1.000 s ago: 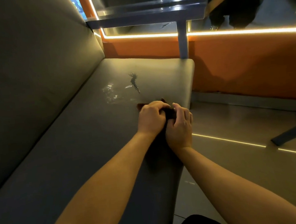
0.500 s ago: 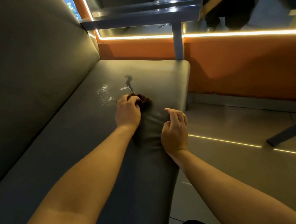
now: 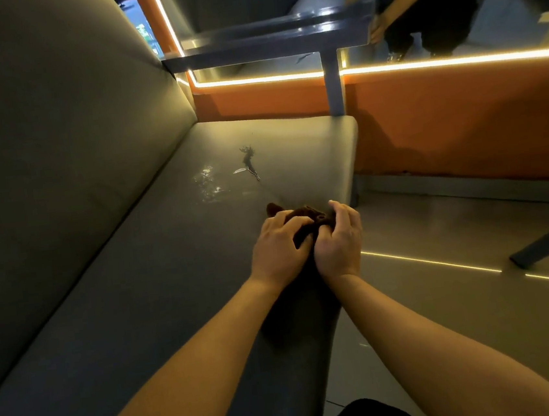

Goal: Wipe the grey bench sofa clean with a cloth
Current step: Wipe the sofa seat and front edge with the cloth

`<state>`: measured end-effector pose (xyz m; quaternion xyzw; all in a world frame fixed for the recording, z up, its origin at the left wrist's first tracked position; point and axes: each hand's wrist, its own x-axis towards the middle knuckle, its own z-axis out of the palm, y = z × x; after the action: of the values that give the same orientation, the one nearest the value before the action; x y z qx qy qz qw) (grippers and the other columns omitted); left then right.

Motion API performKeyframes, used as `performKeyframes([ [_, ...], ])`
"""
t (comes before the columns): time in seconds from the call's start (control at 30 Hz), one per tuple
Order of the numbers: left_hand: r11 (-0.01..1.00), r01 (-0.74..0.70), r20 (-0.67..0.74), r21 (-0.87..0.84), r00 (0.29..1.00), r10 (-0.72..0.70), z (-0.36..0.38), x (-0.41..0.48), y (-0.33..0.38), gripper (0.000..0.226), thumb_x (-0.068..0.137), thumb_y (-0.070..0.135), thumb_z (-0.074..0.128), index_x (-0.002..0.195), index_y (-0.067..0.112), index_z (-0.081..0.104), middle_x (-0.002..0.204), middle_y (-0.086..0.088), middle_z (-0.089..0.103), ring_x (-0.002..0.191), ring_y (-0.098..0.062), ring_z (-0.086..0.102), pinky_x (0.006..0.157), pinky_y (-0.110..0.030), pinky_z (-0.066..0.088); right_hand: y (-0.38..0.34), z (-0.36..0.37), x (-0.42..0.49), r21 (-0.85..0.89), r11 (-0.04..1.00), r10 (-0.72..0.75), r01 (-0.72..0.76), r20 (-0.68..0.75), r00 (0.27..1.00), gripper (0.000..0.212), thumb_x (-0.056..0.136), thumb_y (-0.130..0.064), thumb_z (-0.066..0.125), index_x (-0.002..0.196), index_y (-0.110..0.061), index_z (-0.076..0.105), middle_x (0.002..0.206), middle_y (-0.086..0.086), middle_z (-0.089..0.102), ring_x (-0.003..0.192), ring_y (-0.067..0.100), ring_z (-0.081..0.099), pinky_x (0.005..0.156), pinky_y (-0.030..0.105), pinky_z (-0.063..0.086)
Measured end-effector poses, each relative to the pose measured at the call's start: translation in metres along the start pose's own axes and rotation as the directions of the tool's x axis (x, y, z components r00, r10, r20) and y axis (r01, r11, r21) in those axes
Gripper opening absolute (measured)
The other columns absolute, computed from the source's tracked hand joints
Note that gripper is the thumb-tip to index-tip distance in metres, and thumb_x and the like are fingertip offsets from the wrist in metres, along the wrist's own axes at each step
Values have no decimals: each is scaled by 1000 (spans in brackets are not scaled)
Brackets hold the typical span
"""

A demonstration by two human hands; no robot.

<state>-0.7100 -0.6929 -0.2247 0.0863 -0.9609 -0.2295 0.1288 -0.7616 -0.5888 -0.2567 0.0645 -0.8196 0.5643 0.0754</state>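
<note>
Head view, looking down along the grey bench sofa (image 3: 135, 317). A dark brown cloth (image 3: 306, 214) lies bunched on the seat close to its right edge, towards the far end, and both hands are clamped on it. The left hand (image 3: 279, 246) sits on the cloth's left part with its fingers curled over the fabric. The right hand (image 3: 339, 240) closes on the right part, with its fingers hooked over the top of the bundle. The two hands touch at the thumbs, and both forearms reach in from the near edge of the picture. Just beyond the cloth, on the far part of the seat, a glistening patch (image 3: 207, 182) lies beside a dark mark (image 3: 250, 161), and neither touches the cloth. The backrest (image 3: 56, 146) rises on the left. A blue-grey armrest (image 3: 269, 40) on a single post closes the far end of the seat. Behind it an orange wall (image 3: 461, 127) carries a glowing light strip (image 3: 454, 61) along its top. The tiled floor (image 3: 464, 316) occupies the right.
</note>
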Motion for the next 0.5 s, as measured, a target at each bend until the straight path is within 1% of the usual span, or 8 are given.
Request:
performKeyframes([
  [0.07, 1000, -15, 13, 19, 1000, 15, -1, 6, -7, 33, 100, 32, 59, 133, 27, 61, 143, 3, 51, 135, -19, 41, 107, -36, 43, 1, 0, 1, -1, 1000, 0, 0, 0, 1000, 41, 99, -3, 49, 139, -10, 52, 143, 9, 47, 134, 22, 42, 106, 19, 27],
  [0.1, 999, -5, -7, 35, 1000, 6, -1, 13, -12, 33, 100, 29, 59, 133, 26, 62, 143, 1, 51, 135, -21, 41, 107, -37, 43, 2, 1, 3, -1, 1000, 6, -6, -1, 1000, 41, 98, -3, 49, 139, -10, 52, 143, 9, 47, 134, 21, 42, 106, 19, 27],
  [0.2, 992, 119, -108, 50, 988, -113, 0, 47, -26, 32, 99, 22, 60, 131, 22, 64, 142, -6, 52, 131, -30, 44, 107, -41, 42, 5, 4, 5, 0, 1000, -15, 15, -5, 1000, 43, 96, 1, 49, 138, -7, 54, 140, 10, 48, 132, 21, 43, 107, 19, 28],
  [0.3, 975, 219, -146, 42, 966, -211, 2, 78, -35, 33, 100, 22, 58, 133, 20, 63, 140, -10, 52, 128, -34, 45, 108, -40, 39, 9, 8, 6, 7, 998, -69, 69, -9, 998, 42, 95, 0, 47, 136, -8, 55, 136, 8, 50, 129, 21, 43, 110, 24, 32],
  [0.33, 973, 229, -146, 43, 964, -221, 4, 82, -36, 34, 101, 22, 58, 134, 20, 62, 139, -10, 52, 127, -34, 45, 107, -40, 39, 10, 9, 6, 15, 997, -71, 71, -8, 997, 42, 95, 0, 47, 135, -9, 55, 136, 7, 50, 129, 19, 42, 110, 21, 30],
  [0.43, 974, 220, -108, 45, 971, -214, 4, 82, -32, 35, 101, 26, 56, 135, 20, 62, 140, -9, 52, 128, -31, 45, 107, -39, 40, 12, 11, 8, 44, 998, -43, 44, -21, 999, 42, 96, 0, 47, 136, -10, 55, 136, 5, 49, 126, 14, 41, 102, 4, 21],
  [0.5, 982, 185, -70, 38, 981, -182, 3, 72, -21, 34, 101, 28, 56, 133, 21, 64, 138, -7, 54, 127, -29, 48, 105, -37, 41, 12, 8, 9, 79, 997, -19, 20, -12, 1000, 43, 96, 0, 48, 137, -10, 54, 137, 5, 47, 126, 11, 40, 101, 2, 21],
])
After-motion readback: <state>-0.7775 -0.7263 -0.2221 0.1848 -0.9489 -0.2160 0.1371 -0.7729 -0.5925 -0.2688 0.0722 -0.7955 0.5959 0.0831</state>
